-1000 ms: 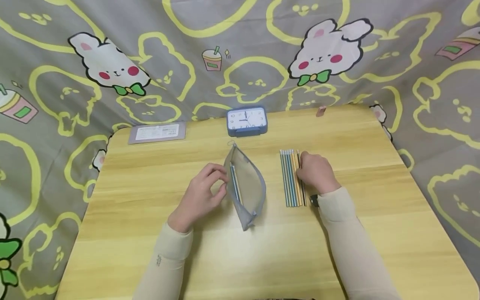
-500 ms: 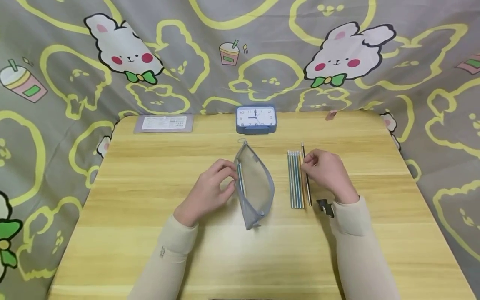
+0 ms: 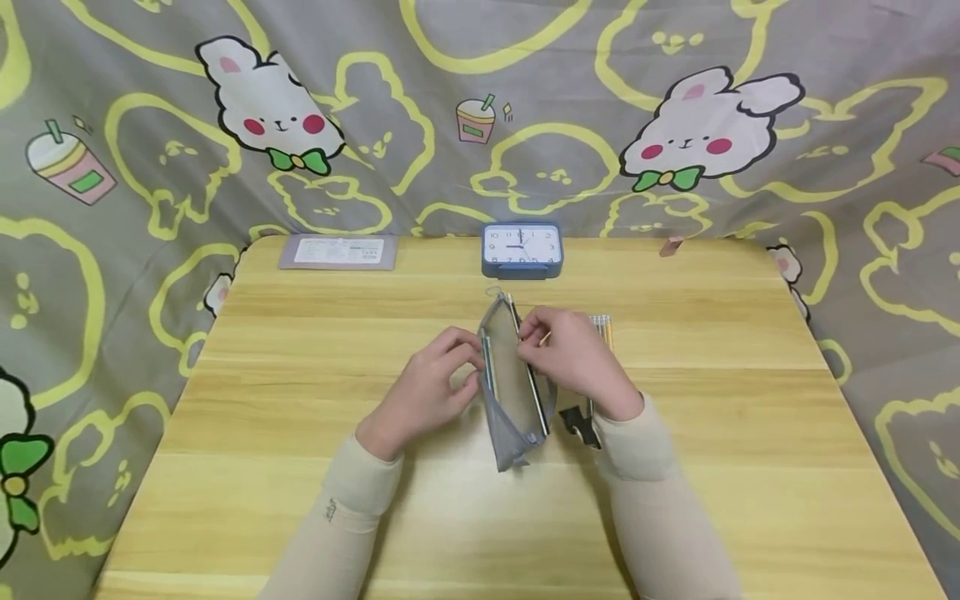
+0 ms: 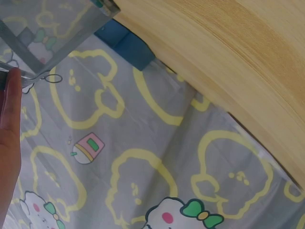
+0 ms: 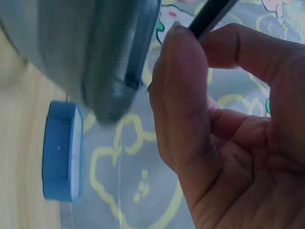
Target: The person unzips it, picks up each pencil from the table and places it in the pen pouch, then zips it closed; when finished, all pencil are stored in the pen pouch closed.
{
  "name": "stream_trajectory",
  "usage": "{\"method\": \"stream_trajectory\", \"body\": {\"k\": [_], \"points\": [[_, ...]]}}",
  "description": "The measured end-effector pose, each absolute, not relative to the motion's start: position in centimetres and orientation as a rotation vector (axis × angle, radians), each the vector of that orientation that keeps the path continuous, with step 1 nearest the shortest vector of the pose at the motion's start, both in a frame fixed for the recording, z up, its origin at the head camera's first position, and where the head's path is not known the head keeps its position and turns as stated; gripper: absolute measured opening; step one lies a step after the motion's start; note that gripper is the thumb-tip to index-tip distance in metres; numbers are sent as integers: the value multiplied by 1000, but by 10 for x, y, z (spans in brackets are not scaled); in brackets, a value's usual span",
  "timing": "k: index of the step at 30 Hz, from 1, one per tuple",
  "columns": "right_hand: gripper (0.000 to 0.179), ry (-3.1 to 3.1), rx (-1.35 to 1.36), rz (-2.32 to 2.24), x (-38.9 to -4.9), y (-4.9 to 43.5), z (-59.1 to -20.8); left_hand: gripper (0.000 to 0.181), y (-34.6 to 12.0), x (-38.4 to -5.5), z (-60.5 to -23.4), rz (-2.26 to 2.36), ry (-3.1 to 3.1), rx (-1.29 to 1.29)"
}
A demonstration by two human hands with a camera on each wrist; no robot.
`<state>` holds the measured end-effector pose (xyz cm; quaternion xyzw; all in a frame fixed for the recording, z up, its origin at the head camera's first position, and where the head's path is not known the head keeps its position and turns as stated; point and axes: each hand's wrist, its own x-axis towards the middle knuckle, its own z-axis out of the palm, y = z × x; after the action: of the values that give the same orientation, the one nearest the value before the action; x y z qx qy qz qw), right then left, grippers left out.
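A grey, see-through zip pencil pouch (image 3: 513,446) stands with its mouth spread in the head view. Along its left inner side lie pencils (image 3: 491,367). My left hand (image 3: 423,392) holds the pouch's left edge between thumb and fingers; the left wrist view shows only part of that hand (image 4: 10,114) beside the mesh pouch (image 4: 71,24). Between thumb and fingertips, my right hand (image 3: 577,358) pinches a black pencil (image 3: 537,396) over the pouch's right side. The right wrist view shows this black pencil (image 5: 209,19) too. Several other pencils (image 3: 604,327) lie partly hidden behind the right hand.
A blue clock (image 3: 521,248) stands at the table's back edge beyond the pouch. A flat mauve packet with a white label (image 3: 337,252) lies back left. A small pinkish-brown piece (image 3: 671,245) sits back right. Patterned cloth (image 3: 420,108) hangs behind the wooden table (image 3: 300,350).
My right hand has picked the black pencil from the right end of the row and carried it left over the pouch. The left hand has stayed at the pouch's left edge.
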<state>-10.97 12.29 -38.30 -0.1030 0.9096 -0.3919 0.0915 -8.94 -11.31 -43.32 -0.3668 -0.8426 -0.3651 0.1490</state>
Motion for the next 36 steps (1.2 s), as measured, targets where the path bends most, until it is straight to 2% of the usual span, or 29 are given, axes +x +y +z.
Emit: {"method": "stream_trajectory", "body": {"k": [29, 36], "points": [[9, 2722, -456, -1007, -105, 107, -387, 14, -115, -89, -434, -1061, -2471, -1032], [11, 2671, -383, -1088, -108, 117, -385, 14, -116, -89, -433, -1055, -2487, -1026]]}}
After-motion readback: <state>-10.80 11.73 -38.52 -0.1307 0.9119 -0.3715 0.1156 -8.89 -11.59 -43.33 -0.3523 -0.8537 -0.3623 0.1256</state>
